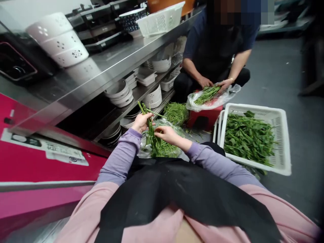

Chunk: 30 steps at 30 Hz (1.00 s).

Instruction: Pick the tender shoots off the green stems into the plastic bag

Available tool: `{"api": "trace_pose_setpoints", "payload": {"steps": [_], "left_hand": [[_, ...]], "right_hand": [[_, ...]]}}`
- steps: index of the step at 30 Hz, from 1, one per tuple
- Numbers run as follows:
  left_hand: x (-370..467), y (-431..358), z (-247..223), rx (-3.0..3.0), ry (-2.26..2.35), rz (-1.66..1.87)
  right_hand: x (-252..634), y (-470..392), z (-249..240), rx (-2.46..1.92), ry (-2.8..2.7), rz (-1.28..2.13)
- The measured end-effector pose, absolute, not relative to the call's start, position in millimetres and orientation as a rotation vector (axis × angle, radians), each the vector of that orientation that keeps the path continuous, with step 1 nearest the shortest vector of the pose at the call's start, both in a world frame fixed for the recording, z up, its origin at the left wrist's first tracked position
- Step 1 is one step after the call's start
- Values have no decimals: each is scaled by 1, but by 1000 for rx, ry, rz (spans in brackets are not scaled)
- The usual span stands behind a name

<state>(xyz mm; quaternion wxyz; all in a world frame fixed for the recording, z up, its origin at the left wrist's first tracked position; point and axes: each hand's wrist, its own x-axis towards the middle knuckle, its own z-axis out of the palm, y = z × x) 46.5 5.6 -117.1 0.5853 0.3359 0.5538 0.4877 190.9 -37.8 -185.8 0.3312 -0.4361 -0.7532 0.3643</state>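
Observation:
My left hand point(142, 122) is closed around a bunch of long green vegetable stems point(152, 136), held upright with the cut ends at the top. One stem sticks out sideways to the right. The fingertips of my right hand point(168, 134) are pinched together against the right side of this bunch. Below both hands lies a clear plastic bag point(145, 148) with more greens point(168, 148) in it. To the right, a white plastic basket point(285, 141) holds a heap of leafy green stems point(249, 138).
Across from me a crouching person point(215, 44) handles greens point(207, 94) in a plastic bag over a red container point(204, 118). Another pile of thin greens point(176, 113) lies between us. A steel shelf unit point(121, 55) with stacked white bowls point(121, 94) runs along the left.

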Motion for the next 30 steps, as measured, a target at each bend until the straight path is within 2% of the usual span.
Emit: {"api": "trace_pose_setpoints", "payload": {"steps": [5, 7, 12, 16, 20, 25, 30], "left_hand": [[40, -4, -111, 911, 1313, 1262], [35, -4, -108, 947, 1324, 1307], [26, 1, -98, 918, 1300, 1308], [26, 1, -88, 905, 1261, 1317], [30, -1, -82, 926, 1258, 1358], [36, -6, -78, 1006, 1256, 1415], [41, -15, -74, 1130, 1266, 1482]], "right_hand": [[168, -38, -182, -1189, -1948, 820], [174, -32, -184, -1173, -1878, 967], [191, -23, -184, -1104, -1521, 1578], [198, -28, -181, -987, -1428, 1735], [199, -34, -181, -963, -1497, 1604], [194, -39, -180, -1133, -1702, 1085], [191, -37, -177, -1210, -1669, 978]]}}
